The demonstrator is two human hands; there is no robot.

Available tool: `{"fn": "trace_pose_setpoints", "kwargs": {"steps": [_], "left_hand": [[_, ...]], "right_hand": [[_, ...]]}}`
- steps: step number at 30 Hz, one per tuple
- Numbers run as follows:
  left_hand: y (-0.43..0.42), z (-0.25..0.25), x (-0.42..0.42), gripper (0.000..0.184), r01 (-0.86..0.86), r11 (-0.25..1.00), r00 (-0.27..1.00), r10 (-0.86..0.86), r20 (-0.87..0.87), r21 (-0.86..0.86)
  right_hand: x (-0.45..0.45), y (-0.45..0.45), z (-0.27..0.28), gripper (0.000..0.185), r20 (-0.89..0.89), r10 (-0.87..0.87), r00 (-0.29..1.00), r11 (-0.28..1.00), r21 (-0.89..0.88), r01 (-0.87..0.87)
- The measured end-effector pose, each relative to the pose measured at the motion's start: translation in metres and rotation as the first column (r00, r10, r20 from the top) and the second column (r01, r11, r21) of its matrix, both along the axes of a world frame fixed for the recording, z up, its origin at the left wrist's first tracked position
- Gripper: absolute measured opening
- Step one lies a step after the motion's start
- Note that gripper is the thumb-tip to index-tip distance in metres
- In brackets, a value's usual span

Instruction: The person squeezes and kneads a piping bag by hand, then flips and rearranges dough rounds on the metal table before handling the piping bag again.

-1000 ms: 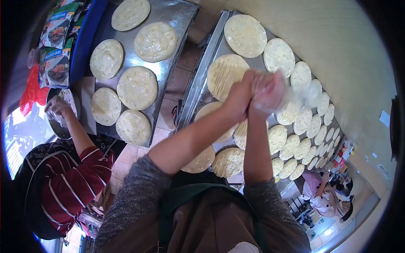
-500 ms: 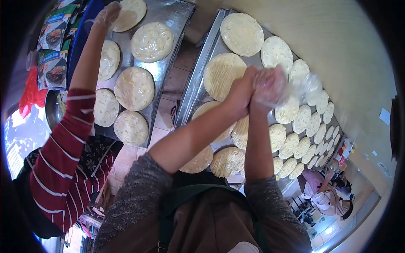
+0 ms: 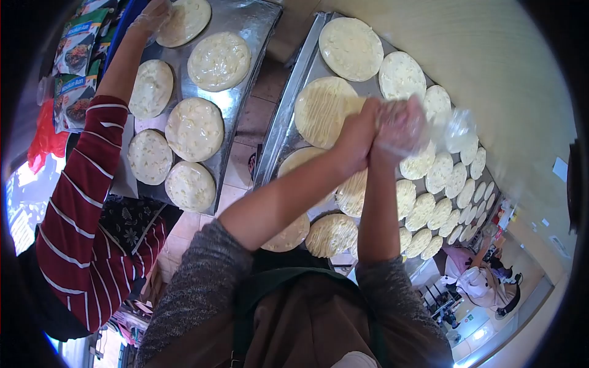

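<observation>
My left hand (image 3: pixel 359 135) and my right hand (image 3: pixel 400 129) are closed together above the near tray. They grip a clear plastic piping bag (image 3: pixel 459 130), whose loose end sticks out to the right. Clear plastic covers part of my right hand, and blur hides its fingers. Below and left of my hands lies a round flat dough base (image 3: pixel 324 113) with thin pale lines drizzled across it. Another striped base (image 3: pixel 331 236) lies nearer to me. Further bases (image 3: pixel 351 49) bear pale lumps without clear lines.
Many rounds continue along the tray (image 3: pixel 276 132) beside the wall (image 3: pixel 478 55). On the left, a co-worker's plastic-covered hand (image 3: pixel 153 17) touches a round on another tray (image 3: pixel 261 24). Printed food packets (image 3: pixel 76 101) stand behind. A floor gap (image 3: pixel 248 129) separates the trays.
My clasped hands shift slightly right, and the bag's loose end moves a little. The co-worker's arm draws slightly left. A person in the far background shifts.
</observation>
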State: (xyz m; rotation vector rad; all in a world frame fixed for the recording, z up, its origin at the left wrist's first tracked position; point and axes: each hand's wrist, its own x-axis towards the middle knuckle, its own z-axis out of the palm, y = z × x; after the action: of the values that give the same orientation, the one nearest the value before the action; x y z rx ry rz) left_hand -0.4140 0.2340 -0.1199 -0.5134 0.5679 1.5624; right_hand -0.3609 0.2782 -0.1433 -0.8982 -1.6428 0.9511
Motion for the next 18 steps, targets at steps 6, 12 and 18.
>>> {"fn": "trace_pose_setpoints", "kwargs": {"steps": [6, 12, 18], "left_hand": [[-0.031, -0.006, 0.026, 0.039, 0.027, 0.994, 1.000, -0.026, 0.014, -0.108], [-0.040, 0.002, 0.037, 0.037, 0.032, 0.986, 0.999, -0.025, 0.040, -0.166], [0.000, -0.002, 0.008, 0.039, 0.025, 1.000, 0.998, -0.025, 0.062, 0.013]], "right_hand": [[0.020, -0.031, 0.019, 0.023, -0.363, 0.032, 0.931, 0.855, -0.472, -0.213], [0.025, -0.036, 0.029, 0.029, -0.568, 0.151, 0.809, 0.791, -0.421, -0.443], [0.003, -0.006, 0.015, 0.019, -0.100, 0.035, 0.994, 0.988, -0.147, -0.050]]}}
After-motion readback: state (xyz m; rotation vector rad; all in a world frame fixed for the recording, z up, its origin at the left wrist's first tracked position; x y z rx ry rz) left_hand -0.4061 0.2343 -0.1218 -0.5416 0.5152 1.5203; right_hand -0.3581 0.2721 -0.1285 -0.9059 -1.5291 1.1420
